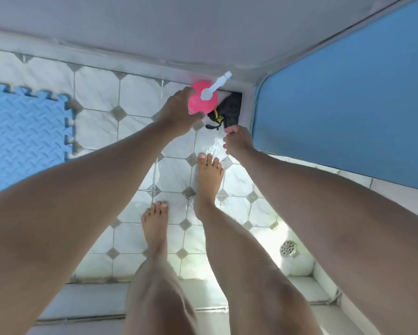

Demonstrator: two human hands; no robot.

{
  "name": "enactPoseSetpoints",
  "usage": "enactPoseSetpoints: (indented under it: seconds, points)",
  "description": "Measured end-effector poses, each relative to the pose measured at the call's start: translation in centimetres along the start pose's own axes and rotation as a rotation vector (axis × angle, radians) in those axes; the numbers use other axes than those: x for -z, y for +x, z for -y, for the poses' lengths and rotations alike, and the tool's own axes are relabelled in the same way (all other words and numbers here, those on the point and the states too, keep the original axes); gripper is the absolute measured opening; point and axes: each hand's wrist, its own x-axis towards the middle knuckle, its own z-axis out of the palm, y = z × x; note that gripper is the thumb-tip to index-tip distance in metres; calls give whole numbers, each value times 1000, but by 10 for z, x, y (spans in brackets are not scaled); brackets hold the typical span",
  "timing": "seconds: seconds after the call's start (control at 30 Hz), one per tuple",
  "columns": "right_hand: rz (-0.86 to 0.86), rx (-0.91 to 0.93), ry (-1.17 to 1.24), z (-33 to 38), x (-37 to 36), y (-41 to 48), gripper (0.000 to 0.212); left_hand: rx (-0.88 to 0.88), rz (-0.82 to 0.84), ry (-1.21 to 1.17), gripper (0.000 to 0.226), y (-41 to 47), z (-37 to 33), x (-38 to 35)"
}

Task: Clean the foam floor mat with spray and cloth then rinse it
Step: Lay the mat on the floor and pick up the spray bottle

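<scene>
A blue foam floor mat [21,139] with jigsaw edges lies on the tiled floor at the left. My left hand [179,114] grips a pink spray bottle [201,100] with a white nozzle, held low over the floor near the far corner. A dark cloth [228,110] with a yellow patch lies crumpled in that corner against the wall. My right hand [238,140] hovers just in front of the cloth, fingers loosely curled and holding nothing. My bare feet stand on wet tiles below both hands.
A blue door or panel [348,117] stands at the right. The white wall [154,39] runs along the far side. A round metal floor drain [287,248] sits at the lower right beside a raised tiled kerb [299,284]. The floor tiles [174,175] look wet.
</scene>
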Motion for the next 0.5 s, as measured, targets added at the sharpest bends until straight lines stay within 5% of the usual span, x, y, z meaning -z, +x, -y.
enactPoseSetpoints:
  seconds: [0.17, 0.3, 0.4, 0.5]
  points:
    - [-40, 54, -404, -11, -24, 72, 43, -83, -72, 8, 67, 63, 13, -53]
    - [-149, 309, -857, -26, -46, 119, 47, -122, -268, -4, 48, 91, 27, -76]
    - [-282, 400, -870, -28, -56, 140, 37, -187, -297, -23, 44, 84, 36, -84]
    - [-241, 422, -723, -20, -53, 143, 29, -156, -345, -142, 43, 83, 34, -70]
